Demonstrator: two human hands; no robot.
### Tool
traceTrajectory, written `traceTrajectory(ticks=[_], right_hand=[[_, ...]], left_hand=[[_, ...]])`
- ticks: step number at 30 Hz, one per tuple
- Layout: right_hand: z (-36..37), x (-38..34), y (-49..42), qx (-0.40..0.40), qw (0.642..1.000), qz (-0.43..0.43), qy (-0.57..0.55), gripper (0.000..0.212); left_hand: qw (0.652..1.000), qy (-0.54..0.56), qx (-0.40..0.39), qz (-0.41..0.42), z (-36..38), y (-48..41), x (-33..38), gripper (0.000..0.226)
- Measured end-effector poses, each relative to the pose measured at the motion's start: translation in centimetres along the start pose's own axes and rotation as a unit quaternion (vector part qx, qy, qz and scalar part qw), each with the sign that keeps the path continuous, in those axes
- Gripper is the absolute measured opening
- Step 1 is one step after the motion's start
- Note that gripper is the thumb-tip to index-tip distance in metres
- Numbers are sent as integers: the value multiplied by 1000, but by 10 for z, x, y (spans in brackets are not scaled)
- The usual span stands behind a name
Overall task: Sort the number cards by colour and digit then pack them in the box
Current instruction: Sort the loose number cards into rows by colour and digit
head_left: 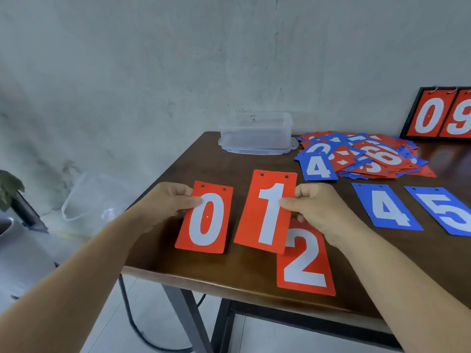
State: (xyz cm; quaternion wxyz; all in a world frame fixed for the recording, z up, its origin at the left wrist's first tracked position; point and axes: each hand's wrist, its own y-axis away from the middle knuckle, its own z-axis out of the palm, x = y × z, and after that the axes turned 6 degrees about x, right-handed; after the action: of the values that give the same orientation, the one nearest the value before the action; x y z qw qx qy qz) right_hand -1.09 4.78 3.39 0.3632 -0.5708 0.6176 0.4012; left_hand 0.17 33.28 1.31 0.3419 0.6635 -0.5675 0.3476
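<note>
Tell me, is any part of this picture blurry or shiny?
Head view: the red 0 card and red 1 card look sharp; the left edge is smeary around the plant; the table shows pale glare at its far right.

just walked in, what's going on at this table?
A person is sorting number cards on the table. The left hand pinches the red 0 card, and the right hand pinches the red 1 card, which overlaps the red 2 card lying flat. The blue 4 card and blue 5 card lie to the right. The mixed pile sits at the back beside the clear box; no cards show in it.
</note>
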Motion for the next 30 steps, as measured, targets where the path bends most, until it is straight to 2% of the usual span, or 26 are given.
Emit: traceTrajectory(ticks=[3, 6, 10, 13, 17, 19, 22, 30], right_hand=[[13, 0, 6, -11, 999, -7, 35, 10], [29, 4, 14, -8, 990, -32, 135, 11], [43, 11, 30, 42, 950, -72, 301, 20], [49, 16, 38, 85, 923, -100, 361, 31], [41, 21, 49, 139, 900, -149, 385, 50], [40, 32, 61, 141, 879, -232, 393, 39], [52, 57, 80, 139, 851, -346, 369, 17], [77, 71, 81, 195, 835, -371, 358, 18]], left_hand=[[999, -35, 22, 9, 2, 3, -11, 17], [994, -89, 61, 14, 6, 2, -22, 27], [976, -168, 121, 60, 14, 10, -28, 49], [967, -171, 149, 114, 22, 22, -21, 47], [967, -195, 53, 155, 30, 37, -22, 38], [963, -212, 13, 165, 34, 43, -25, 38], [965, -200, 11, 168, 36, 50, -27, 38], [967, -196, 13, 159, 35, 60, -31, 36]])
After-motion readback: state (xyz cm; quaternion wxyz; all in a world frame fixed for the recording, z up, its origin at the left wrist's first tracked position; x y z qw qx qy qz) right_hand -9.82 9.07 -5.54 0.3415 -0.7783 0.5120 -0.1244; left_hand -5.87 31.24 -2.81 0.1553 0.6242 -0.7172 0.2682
